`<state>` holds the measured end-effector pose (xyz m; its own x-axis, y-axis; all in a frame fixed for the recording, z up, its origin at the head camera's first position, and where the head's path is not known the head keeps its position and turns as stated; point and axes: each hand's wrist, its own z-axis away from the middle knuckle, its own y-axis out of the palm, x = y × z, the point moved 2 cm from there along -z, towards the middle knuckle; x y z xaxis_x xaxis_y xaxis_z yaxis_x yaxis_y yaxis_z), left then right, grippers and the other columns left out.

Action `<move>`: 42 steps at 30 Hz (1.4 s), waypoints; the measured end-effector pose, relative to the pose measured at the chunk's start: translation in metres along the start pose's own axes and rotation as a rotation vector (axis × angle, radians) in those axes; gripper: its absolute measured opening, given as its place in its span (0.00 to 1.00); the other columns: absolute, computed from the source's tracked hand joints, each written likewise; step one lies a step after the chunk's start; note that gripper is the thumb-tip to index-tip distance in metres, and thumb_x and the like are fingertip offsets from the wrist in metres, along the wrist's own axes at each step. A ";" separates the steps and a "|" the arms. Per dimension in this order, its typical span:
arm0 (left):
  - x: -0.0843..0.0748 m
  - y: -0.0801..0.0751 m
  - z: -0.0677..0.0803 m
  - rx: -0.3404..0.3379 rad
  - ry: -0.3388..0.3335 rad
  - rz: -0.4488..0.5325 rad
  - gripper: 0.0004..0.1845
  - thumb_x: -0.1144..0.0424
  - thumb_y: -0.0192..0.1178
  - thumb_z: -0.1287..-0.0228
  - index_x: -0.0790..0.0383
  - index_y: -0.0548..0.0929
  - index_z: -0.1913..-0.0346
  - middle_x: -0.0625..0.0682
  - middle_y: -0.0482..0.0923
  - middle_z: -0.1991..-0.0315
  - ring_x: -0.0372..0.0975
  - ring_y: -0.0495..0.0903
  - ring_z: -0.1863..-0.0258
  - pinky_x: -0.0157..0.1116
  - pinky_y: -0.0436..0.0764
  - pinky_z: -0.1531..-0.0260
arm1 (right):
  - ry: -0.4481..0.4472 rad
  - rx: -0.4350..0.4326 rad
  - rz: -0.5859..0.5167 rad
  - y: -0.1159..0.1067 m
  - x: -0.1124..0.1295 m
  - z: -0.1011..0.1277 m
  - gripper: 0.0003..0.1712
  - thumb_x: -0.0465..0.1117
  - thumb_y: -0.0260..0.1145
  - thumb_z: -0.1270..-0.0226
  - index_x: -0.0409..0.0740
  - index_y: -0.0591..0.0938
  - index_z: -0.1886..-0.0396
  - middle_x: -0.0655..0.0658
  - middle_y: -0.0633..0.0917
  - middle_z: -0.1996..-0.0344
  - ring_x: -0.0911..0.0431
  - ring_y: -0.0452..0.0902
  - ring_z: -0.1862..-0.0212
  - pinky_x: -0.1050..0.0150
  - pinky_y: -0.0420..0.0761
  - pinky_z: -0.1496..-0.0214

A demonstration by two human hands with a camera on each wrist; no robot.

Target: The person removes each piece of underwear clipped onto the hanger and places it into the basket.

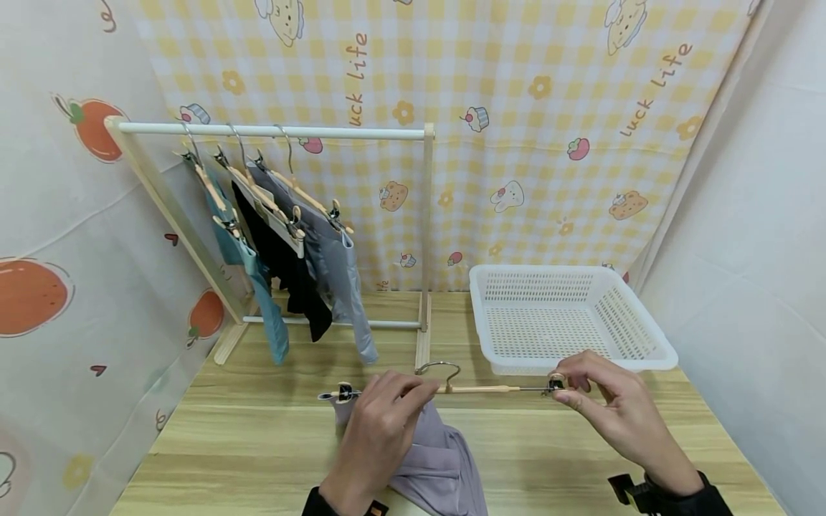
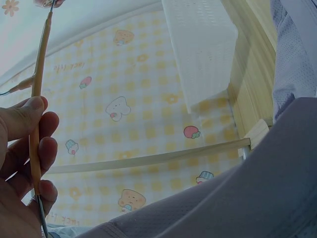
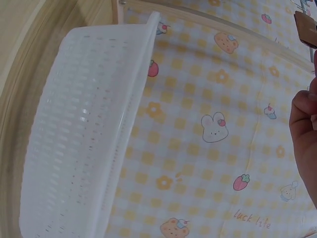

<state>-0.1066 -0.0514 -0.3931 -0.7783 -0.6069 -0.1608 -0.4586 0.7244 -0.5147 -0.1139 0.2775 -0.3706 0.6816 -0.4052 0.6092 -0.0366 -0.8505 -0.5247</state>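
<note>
A wooden trouser hanger [image 1: 484, 389] with a metal hook and a clip at each end lies level across the head view. My left hand [image 1: 387, 423] grips its bar left of the hook; the left wrist view shows thumb and fingers around the wooden bar [image 2: 35, 144]. My right hand [image 1: 609, 405] pinches the right-end clip [image 1: 556, 385] between thumb and fingers. From the left-end clip [image 1: 345, 392] hang greyish-purple trousers [image 1: 439, 459], which droop over the table's near side, partly hidden behind my left hand. No cloth shows at the right-end clip.
At the back left stands a garment rack [image 1: 271, 132] with several garments on clip hangers: blue-green [image 1: 261, 294], black [image 1: 290, 276] and grey [image 1: 342, 265]. A white perforated basket [image 1: 490, 351] sits at the back right of the wooden table [image 1: 213, 430], just beyond my right hand.
</note>
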 end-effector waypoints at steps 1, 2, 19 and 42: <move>0.000 0.000 0.000 0.003 -0.003 -0.002 0.15 0.71 0.70 0.37 0.56 0.92 0.49 0.47 0.88 0.58 0.37 0.84 0.61 0.32 0.79 0.61 | -0.004 -0.001 0.002 0.000 0.000 0.000 0.28 0.13 0.74 0.46 0.45 0.87 0.53 0.54 0.83 0.61 0.64 0.72 0.61 0.70 0.76 0.62; 0.000 0.000 0.000 0.007 -0.009 -0.004 0.15 0.71 0.70 0.37 0.55 0.92 0.49 0.47 0.88 0.58 0.37 0.85 0.61 0.32 0.79 0.61 | -0.008 0.000 0.002 0.000 0.001 -0.001 0.27 0.13 0.74 0.46 0.44 0.87 0.52 0.54 0.83 0.61 0.64 0.72 0.61 0.70 0.76 0.62; -0.001 0.000 0.002 0.048 -0.051 -0.034 0.12 0.69 0.67 0.31 0.54 0.93 0.50 0.46 0.88 0.58 0.36 0.84 0.60 0.32 0.79 0.60 | 0.007 0.006 0.197 0.002 0.004 0.001 0.29 0.26 0.82 0.45 0.60 0.87 0.50 0.61 0.81 0.66 0.67 0.72 0.64 0.70 0.69 0.63; 0.002 0.001 0.003 0.038 -0.119 -0.050 0.10 0.68 0.68 0.29 0.57 0.93 0.49 0.47 0.87 0.59 0.38 0.85 0.60 0.35 0.83 0.60 | -0.058 -0.060 0.555 0.018 0.033 -0.021 0.35 0.38 0.82 0.39 0.41 0.83 0.31 0.43 0.87 0.40 0.47 0.81 0.40 0.58 0.73 0.35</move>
<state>-0.1073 -0.0526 -0.3961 -0.6972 -0.6784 -0.2317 -0.4776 0.6807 -0.5554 -0.1077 0.2416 -0.3479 0.5874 -0.7798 0.2167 -0.4419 -0.5333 -0.7213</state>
